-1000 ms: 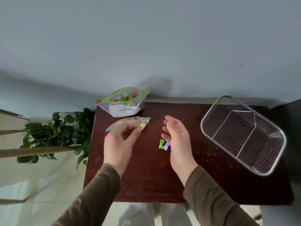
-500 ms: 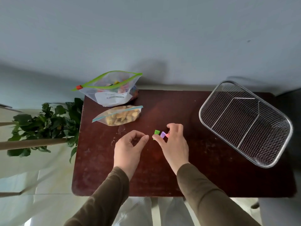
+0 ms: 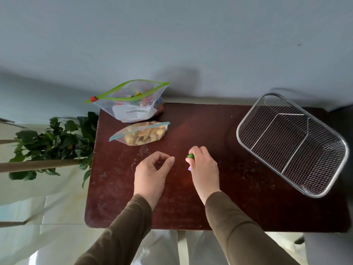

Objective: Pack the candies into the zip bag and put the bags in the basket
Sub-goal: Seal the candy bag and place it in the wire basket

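Observation:
My right hand [image 3: 203, 165] is closed around small wrapped candies at the table's middle; a green candy [image 3: 190, 155] shows at my fingertips and a purple candy [image 3: 189, 168] peeks out below my thumb. My left hand [image 3: 152, 170] rests beside it, fingers curled into a loose ring, holding nothing. A small zip bag with a blue seal [image 3: 141, 133], filled with yellowish candies, lies flat beyond my left hand. Behind it stands a larger zip bag with a green seal [image 3: 131, 104], open at the top, with colourful candies inside. The wire basket [image 3: 244, 121] sits at the right, nothing in it.
The dark red table [image 3: 238, 197] stands against a grey wall. A leafy green plant [image 3: 51, 142] stands off the table's left edge. The basket overhangs towards the right edge.
My left hand let go of the blue-seal bag, which now lies on the table, and drew back. My right hand closed over the green and purple candies.

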Action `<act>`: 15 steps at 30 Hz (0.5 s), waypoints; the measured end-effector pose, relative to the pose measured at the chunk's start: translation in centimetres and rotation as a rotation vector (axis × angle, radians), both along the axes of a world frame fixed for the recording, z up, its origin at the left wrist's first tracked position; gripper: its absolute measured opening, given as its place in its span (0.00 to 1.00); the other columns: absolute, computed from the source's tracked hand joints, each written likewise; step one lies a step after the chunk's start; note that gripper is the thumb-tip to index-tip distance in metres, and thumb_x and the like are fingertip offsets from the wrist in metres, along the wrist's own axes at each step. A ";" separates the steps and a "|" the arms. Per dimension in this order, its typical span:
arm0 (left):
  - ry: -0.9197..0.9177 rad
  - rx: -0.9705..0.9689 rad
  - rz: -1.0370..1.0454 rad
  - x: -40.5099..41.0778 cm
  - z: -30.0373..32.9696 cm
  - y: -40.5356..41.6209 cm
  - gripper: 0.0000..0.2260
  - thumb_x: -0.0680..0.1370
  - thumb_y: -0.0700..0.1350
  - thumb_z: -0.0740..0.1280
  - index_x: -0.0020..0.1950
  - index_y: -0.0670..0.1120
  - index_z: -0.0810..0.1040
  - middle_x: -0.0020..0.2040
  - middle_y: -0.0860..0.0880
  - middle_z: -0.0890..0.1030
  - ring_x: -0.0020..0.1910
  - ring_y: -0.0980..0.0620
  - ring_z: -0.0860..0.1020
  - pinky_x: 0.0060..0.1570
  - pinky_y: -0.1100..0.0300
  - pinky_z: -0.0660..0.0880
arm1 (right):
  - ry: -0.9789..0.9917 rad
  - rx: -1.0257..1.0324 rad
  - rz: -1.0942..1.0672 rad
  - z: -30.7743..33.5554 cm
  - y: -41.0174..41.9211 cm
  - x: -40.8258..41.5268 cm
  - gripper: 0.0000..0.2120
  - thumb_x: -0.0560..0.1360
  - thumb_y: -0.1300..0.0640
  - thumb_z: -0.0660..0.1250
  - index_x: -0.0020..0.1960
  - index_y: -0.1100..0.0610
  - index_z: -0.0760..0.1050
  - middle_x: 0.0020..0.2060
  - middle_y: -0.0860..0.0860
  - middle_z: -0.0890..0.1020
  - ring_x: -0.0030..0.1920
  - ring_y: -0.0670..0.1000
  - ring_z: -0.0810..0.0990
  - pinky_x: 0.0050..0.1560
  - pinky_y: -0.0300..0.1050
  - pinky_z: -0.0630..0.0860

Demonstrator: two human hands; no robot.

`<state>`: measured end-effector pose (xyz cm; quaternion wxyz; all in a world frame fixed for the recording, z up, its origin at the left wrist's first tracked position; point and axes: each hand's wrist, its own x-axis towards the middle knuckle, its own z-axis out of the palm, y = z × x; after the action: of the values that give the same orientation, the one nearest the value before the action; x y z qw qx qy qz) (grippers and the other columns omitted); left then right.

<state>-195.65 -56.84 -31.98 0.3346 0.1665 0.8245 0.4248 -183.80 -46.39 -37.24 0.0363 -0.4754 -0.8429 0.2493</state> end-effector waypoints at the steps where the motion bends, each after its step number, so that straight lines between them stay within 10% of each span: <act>1: -0.001 -0.001 0.000 0.0 0.0 0.0 0.06 0.78 0.52 0.74 0.41 0.53 0.85 0.38 0.52 0.85 0.40 0.51 0.81 0.46 0.49 0.81 | 0.007 -0.001 0.000 -0.1 0.0 0.2 0.04 0.78 0.59 0.68 0.49 0.52 0.74 0.44 0.48 0.76 0.36 0.51 0.82 0.38 0.47 0.77; 15: -0.005 0.008 -0.004 -0.1 -0.1 -0.5 0.06 0.78 0.50 0.74 0.41 0.53 0.85 0.38 0.53 0.85 0.40 0.53 0.81 0.45 0.55 0.80 | 0.172 -0.225 -0.154 0.3 0.7 0.9 0.04 0.76 0.57 0.68 0.44 0.51 0.74 0.44 0.45 0.75 0.40 0.46 0.77 0.44 0.46 0.75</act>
<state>-195.72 -57.31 -32.11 0.3366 0.1684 0.8217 0.4280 -182.85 -45.65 -36.94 0.0738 -0.5166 -0.7646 0.3782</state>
